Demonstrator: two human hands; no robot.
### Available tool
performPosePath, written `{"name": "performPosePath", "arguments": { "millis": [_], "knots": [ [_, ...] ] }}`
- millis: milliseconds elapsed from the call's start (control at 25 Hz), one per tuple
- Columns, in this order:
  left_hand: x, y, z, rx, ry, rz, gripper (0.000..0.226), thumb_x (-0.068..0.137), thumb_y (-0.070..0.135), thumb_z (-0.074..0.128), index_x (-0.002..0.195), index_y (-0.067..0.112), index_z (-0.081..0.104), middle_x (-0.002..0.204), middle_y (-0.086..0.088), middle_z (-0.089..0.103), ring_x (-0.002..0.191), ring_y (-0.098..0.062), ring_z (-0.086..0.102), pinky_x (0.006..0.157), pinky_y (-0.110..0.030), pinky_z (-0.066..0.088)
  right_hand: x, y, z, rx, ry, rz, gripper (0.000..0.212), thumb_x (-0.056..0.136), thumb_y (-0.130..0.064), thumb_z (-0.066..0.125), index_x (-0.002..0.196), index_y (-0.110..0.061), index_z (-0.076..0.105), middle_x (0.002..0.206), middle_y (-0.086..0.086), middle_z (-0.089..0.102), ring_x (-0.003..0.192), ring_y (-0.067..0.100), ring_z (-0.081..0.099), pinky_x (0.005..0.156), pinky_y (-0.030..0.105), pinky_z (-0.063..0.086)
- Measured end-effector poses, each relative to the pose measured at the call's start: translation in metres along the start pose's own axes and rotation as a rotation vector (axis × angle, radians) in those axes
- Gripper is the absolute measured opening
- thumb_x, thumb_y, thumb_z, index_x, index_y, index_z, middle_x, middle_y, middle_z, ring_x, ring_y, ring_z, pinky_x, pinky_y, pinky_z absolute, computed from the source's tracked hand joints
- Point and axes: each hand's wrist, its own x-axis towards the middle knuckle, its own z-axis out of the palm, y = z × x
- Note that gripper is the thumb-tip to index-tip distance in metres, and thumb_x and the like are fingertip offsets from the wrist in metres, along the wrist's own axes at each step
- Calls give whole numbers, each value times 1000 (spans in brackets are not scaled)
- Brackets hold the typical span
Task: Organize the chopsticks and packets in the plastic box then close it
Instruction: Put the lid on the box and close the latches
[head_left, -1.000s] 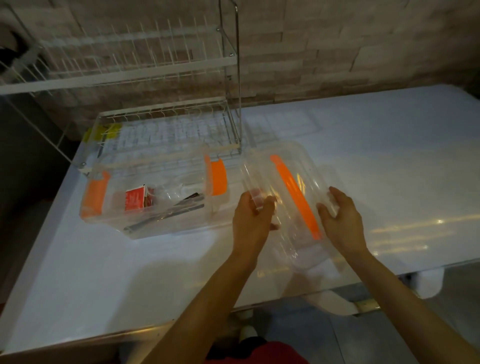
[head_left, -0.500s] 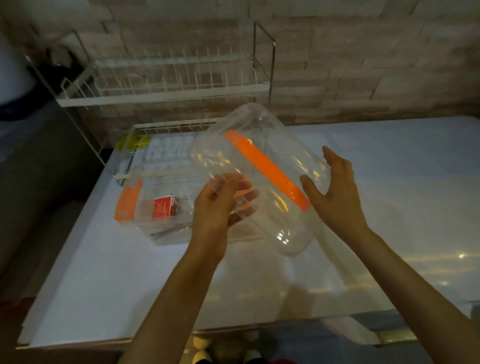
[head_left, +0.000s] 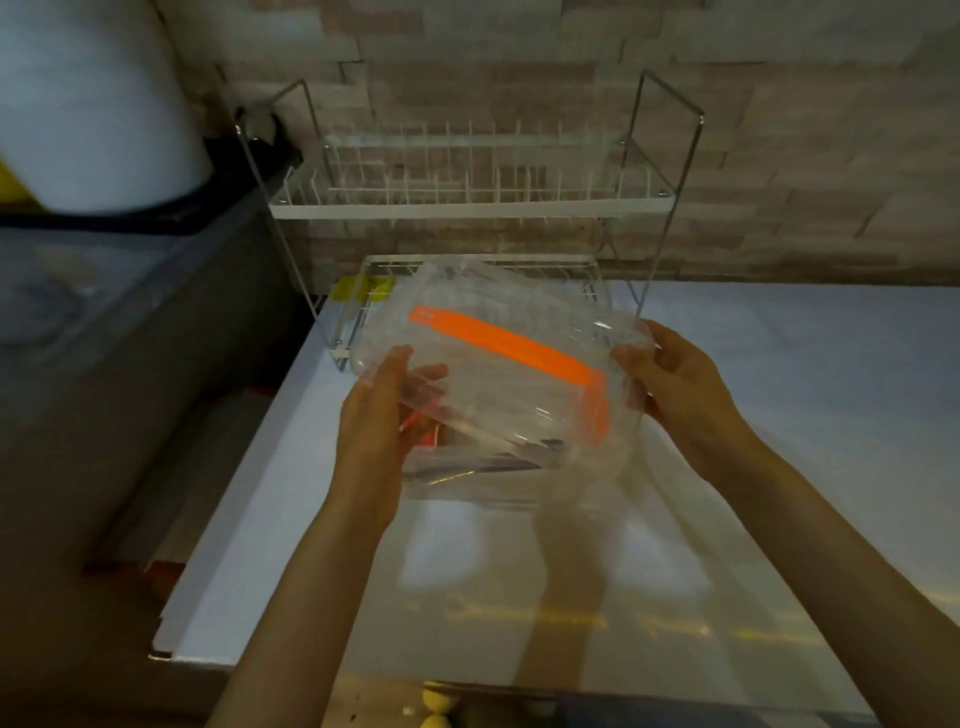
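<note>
I hold a clear plastic lid (head_left: 493, 395) with an orange strip across it, tilted above the clear plastic box (head_left: 467, 478) on the white table. My left hand (head_left: 379, 415) grips the lid's left end and my right hand (head_left: 670, 379) grips its right end. Through the lid and box wall I see dark chopsticks (head_left: 498, 465) lying in the box and a bit of a red packet (head_left: 423, 431). An orange clip on the box's right end shows behind the lid. Most of the box's inside is hidden by the lid.
A white wire dish rack (head_left: 467, 208) with two tiers stands against the brick wall right behind the box. The white table (head_left: 779, 467) reaches right and toward me. Its left edge drops to a dark grey surface (head_left: 104, 364). A yellow item (head_left: 363, 291) lies in the rack's lower tier.
Both hands lifted the lid off the table and carried it left, turning it level over the box. The view has shifted left and closer to the rack.
</note>
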Motion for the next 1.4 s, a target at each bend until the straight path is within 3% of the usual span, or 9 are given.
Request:
{"name": "performPosePath", "arguments": {
  "millis": [80, 200, 520, 600, 680, 760, 880, 1040, 1400],
  "knots": [
    [13, 5, -18, 45, 21, -37, 21, 92, 31, 44, 84, 22, 61, 76, 2, 62, 70, -11, 60, 68, -24, 49, 4, -3, 2, -12, -10, -6, 33, 91, -14, 53, 124, -18, 54, 69, 4, 62, 60, 10, 59, 59, 19, 52],
    [32, 9, -35, 229, 27, -74, 30, 94, 33, 39, 80, 17, 59, 61, 2, 55, 57, -11, 53, 61, -25, 46, 11, -7, 9, -74, -40, -1, 41, 93, -14, 50, 132, -24, 46, 82, -2, 62, 50, 0, 51, 51, 14, 47],
    [70, -2, -40, 684, 3, 81, 29, 97, 32, 31, 104, 17, 55, 86, -3, 57, 90, -23, 57, 75, -34, 46, 43, 4, 45, -158, 85, 43, 40, 92, -19, 52, 130, -12, 45, 108, 7, 52, 69, 8, 50, 56, 21, 41],
    [76, -2, -35, 710, 29, 73, 36, 97, 29, 34, 128, 12, 41, 104, -8, 57, 99, -26, 57, 77, -31, 43, 51, 8, 50, -145, 131, 66, 39, 91, -19, 54, 127, -9, 46, 113, 10, 55, 77, 14, 53, 63, 26, 44],
    [80, -4, -32, 754, 36, 121, 39, 96, 25, 36, 131, 8, 34, 120, -14, 56, 105, -28, 58, 78, -30, 42, 56, 10, 53, -189, 186, 73, 39, 90, -20, 54, 126, -8, 46, 123, 12, 56, 91, 22, 54, 76, 32, 44],
    [84, -7, -31, 819, 52, 195, 37, 96, 23, 37, 130, 7, 37, 125, -17, 55, 105, -27, 58, 76, -26, 42, 56, 12, 54, -334, 207, 31, 39, 90, -20, 53, 127, -6, 47, 126, 13, 56, 102, 26, 56, 82, 32, 43],
    [92, -11, -32, 919, 64, 317, 36, 96, 22, 37, 128, 6, 44, 123, -15, 53, 95, -16, 51, 72, -14, 38, 51, 18, 49, -537, 211, -108, 38, 91, -22, 52, 124, -3, 51, 119, 15, 61, 93, 19, 54, 78, 24, 37],
    [106, -20, -36, 1037, 34, 256, 38, 95, 22, 39, 128, 5, 46, 129, -18, 46, 112, -29, 50, 85, -25, 32, 55, 24, 47, -645, 177, -127, 37, 91, -23, 53, 123, -3, 53, 120, 17, 60, 99, 24, 58, 77, 23, 36],
    [116, -34, -41, 944, 27, 56, 40, 94, 26, 41, 129, 6, 46, 133, -18, 45, 109, -27, 53, 85, -28, 37, 57, 30, 52, -615, 178, -68, 35, 90, -22, 56, 120, -5, 57, 125, 14, 55, 86, 13, 48, 74, 19, 34]
  ]
}}
